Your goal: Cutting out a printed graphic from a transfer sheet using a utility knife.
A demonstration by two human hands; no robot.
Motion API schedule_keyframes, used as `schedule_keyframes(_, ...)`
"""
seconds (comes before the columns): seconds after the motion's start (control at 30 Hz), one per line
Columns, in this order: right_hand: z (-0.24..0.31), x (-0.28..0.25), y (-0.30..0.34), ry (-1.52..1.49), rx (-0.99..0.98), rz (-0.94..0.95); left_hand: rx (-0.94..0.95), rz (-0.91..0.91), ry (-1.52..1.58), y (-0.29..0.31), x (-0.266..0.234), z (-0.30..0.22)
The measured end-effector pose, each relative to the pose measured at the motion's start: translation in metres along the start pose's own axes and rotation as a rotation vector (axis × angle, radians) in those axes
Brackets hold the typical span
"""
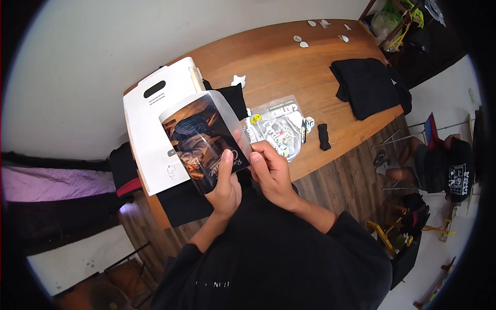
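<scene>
A glossy film sheet (194,124) carries a dark orange-and-black printed picture with a clear border. It curves upward between my two hands. My left hand (226,194) is closed on its lower part, with the thumb lying over the print. At the lower right corner, my right hand (274,178) pinches the clear edge between thumb and fingers. Behind the sheet lies a white flat panel (147,119) with a dark oval handle slot. Black fabric (178,204) shows beneath the panel's near end.
A clear plastic sheet with stickers (289,106) lies on the wooden table (258,46), beside a small black bundle (324,137). Folded black garments (364,85) rest at the right end. Scraps (304,45) dot the far side. Another person (439,165) sits at right.
</scene>
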State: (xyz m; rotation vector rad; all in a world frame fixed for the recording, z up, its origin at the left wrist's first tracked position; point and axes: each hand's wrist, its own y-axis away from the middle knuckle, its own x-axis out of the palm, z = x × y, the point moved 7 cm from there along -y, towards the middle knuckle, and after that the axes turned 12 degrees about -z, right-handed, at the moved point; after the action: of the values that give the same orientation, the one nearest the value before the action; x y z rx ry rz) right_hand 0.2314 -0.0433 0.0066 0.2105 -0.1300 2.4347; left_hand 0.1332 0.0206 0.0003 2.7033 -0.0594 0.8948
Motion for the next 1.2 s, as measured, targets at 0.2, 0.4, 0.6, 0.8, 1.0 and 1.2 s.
schedule_keyframes(0.2,0.0,0.0,0.0,-0.038,0.022,0.004,0.021,-0.009,-0.01,0.0,0.001,-0.002)
schedule_keyframes(0.4,0.0,0.002,-0.003,-0.077,-0.007,0.004,0.093,0.122,-0.014,0.003,0.014,-0.01)
schedule_keyframes(0.6,0.001,-0.002,0.0,0.031,-0.039,0.016,0.1,0.23,0.03,0.007,0.019,-0.014)
schedule_keyframes(0.8,0.003,0.001,-0.005,0.067,-0.07,0.034,0.114,0.248,0.02,0.003,0.019,-0.016)
schedule_keyframes(1.0,0.002,0.003,-0.004,0.067,-0.051,0.042,0.137,0.101,-0.031,-0.003,0.002,-0.014)
schedule_keyframes(1.2,0.003,0.004,-0.004,0.075,-0.056,0.041,0.152,0.13,-0.069,-0.001,0.0,-0.013)
